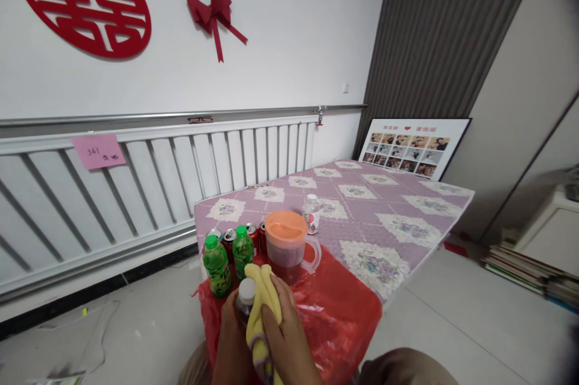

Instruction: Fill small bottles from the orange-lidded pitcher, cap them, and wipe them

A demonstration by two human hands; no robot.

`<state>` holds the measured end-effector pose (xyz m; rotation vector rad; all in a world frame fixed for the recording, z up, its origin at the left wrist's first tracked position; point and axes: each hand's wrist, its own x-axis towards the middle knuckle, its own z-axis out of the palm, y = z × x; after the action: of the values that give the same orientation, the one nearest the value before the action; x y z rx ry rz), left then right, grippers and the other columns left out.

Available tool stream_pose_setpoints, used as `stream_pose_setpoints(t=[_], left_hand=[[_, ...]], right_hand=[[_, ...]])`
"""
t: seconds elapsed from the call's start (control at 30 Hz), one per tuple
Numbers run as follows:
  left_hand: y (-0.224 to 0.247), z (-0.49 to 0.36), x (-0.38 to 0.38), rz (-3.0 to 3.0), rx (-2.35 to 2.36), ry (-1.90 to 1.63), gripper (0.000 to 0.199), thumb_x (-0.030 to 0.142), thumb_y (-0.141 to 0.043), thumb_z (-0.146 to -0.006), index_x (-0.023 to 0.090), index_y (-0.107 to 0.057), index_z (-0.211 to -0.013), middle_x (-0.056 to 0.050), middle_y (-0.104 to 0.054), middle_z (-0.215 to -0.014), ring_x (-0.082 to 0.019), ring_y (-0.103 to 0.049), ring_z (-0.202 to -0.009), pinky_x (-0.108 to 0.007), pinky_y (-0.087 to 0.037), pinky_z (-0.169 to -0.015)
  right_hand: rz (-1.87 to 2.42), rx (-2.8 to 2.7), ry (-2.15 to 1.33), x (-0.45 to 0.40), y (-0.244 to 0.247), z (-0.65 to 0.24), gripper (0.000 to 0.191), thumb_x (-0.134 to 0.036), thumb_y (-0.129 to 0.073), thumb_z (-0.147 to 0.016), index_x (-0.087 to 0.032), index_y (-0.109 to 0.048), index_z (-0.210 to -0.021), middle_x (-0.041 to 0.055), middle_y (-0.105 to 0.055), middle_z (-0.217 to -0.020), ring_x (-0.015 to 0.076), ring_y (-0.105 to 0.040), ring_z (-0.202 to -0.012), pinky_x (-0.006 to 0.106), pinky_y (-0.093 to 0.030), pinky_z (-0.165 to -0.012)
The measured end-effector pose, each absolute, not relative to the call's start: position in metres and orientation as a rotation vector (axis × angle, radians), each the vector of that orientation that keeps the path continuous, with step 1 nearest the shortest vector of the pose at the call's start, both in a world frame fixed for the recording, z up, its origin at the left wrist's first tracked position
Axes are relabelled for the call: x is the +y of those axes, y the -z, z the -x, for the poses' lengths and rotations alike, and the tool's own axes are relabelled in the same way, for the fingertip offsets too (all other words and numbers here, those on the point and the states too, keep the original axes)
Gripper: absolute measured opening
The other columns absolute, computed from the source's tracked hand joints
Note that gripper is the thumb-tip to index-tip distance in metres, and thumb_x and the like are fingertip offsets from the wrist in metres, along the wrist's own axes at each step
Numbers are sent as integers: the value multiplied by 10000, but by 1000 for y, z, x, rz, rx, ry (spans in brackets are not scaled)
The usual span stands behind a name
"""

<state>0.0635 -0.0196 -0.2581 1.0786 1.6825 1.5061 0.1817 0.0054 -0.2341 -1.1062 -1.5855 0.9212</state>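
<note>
My left hand (230,324) is wrapped round a dark bottle with a white cap (246,291), upright and low in the head view. Against the bottle's right side, my right hand (286,321) grips a yellow cloth (262,294), its fingers closed on the folds. Much of the bottle is hidden by the hands and cloth. Just beyond stand two green bottles, one on the left (218,267) and another (243,246) beside it. A clear pitcher with an orange lid (286,229) stands right of them, on or by a red plastic bag (335,312).
Several drink cans (229,236) stand behind the green bottles. Behind the pitcher is a small white-capped bottle (312,213). A purple patterned cloth (335,192) covers the table. Beyond it runs a white radiator (217,165); a photo board (414,146) leans at the far right.
</note>
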Motion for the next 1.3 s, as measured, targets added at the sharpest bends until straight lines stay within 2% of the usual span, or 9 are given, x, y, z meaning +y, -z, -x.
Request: stream_pose_setpoints(t=[0.17,0.3,0.37,0.57,0.67,0.83,0.97,1.13,1.3], left_hand=[[263,-54,-21,-1180,1628,-1457,786,364,-734,-666,146,-398,-1343,-190,-538,-1403,-324,-601,-1227,-432,-528,-1013],[251,-31,-21,-1317,1641,-1320,627,280,-723,-661,158,-507,-1237,-146,-628,-1295,-319,-604,-1214,-479,-452,-1087],[244,-19,-16,-1384,1562,-1306,579,224,-719,-638,173,-543,-1187,-137,-619,-1317,-324,-580,-1245,-482,-426,-1107],[249,-5,0,-1355,1129,-1226,743,211,-710,-677,182,-402,-1352,-134,-617,-1354,-292,-595,-1239,-434,-460,-1080],[251,-13,-2,-1306,1175,-1223,790,223,-709,-680,159,-368,-1389,-158,-588,-1395,-298,-586,-1255,-433,-451,-1094],[250,-29,-11,-1284,1446,-1297,781,242,-713,-647,127,-407,-1356,-193,-575,-1390,-323,-569,-1273,-465,-436,-1111],[253,-35,-11,-1226,1605,-1359,734,271,-748,-604,151,-483,-1278,-167,-623,-1326,-321,-611,-1218,-451,-499,-1052],[256,-38,-15,-1234,1557,-1364,729,304,-689,-668,145,-428,-1329,-167,-617,-1343,-306,-621,-1210,-430,-510,-1038],[259,-32,-24,-1328,1495,-1323,713,335,-586,-798,150,-344,-1442,-167,-475,-1507,-291,-471,-1384,-450,-360,-1177]], right_hand=[[1165,-1614,-981,18,259,-186,546,-250,-386,-913,-132,-451,-1441,156,-481,-1486,215,-437,-1393,424,-323,-1183],[1178,-1636,-984,20,278,-192,530,-233,-447,-885,-167,-511,-1407,132,-558,-1426,231,-499,-1344,442,-366,-1155],[1163,-1636,-976,20,283,-192,539,-214,-476,-869,-199,-518,-1406,110,-584,-1404,232,-517,-1327,442,-385,-1141],[1151,-1666,-983,20,287,-191,609,-190,-483,-850,-195,-454,-1459,110,-522,-1475,227,-471,-1373,441,-345,-1169],[1162,-1643,-1041,21,285,-192,591,-203,-476,-858,-185,-467,-1448,113,-517,-1479,223,-457,-1387,434,-330,-1178],[1132,-1521,-1077,14,266,-191,555,-243,-448,-898,-187,-450,-1450,116,-491,-1499,216,-459,-1386,415,-357,-1165],[1061,-1545,-952,9,243,-189,542,-253,-469,-899,-223,-460,-1440,84,-455,-1528,204,-421,-1410,387,-337,-1177],[1082,-1630,-923,15,246,-188,538,-249,-431,-910,-183,-455,-1443,105,-461,-1518,186,-409,-1415,362,-320,-1186],[1191,-1698,-965,21,278,-190,560,-230,-430,-888,-151,-474,-1441,129,-515,-1480,219,-453,-1391,426,-326,-1185]])
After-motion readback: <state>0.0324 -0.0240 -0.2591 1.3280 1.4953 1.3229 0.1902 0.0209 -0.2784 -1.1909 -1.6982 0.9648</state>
